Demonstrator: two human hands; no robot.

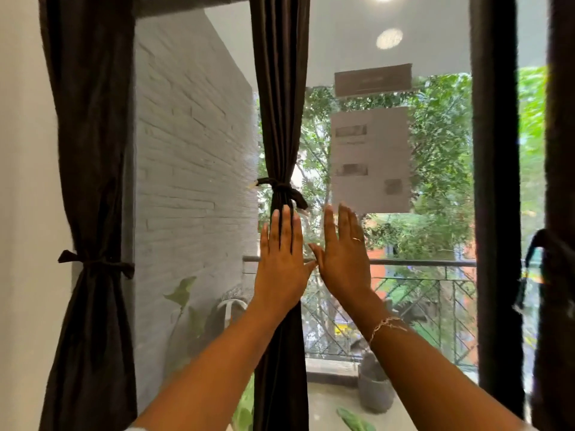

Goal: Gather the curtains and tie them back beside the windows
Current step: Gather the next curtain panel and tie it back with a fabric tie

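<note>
My fingers (275, 231) are straight and hold nothing. My left hand (281, 259) is raised flat before the middle curtain (280, 119), just under its tie (281, 189). My right hand (343, 259) is flat beside it, before the window glass (435, 181). That curtain is gathered and knotted. The left curtain (90, 150) is tied too. The right curtain (560, 181), cut off at the edge, seems tied, so I judge little remains.

Middle curtain (280, 104): matt dark cloth faced you.
Tie (281, 188): it was the same matt cloth.
Brick wall (193, 150): looked rough, painted matt.
Railing (420, 262): dull metal.
Window glass (357, 42): glossy, showed you reflections.
</note>
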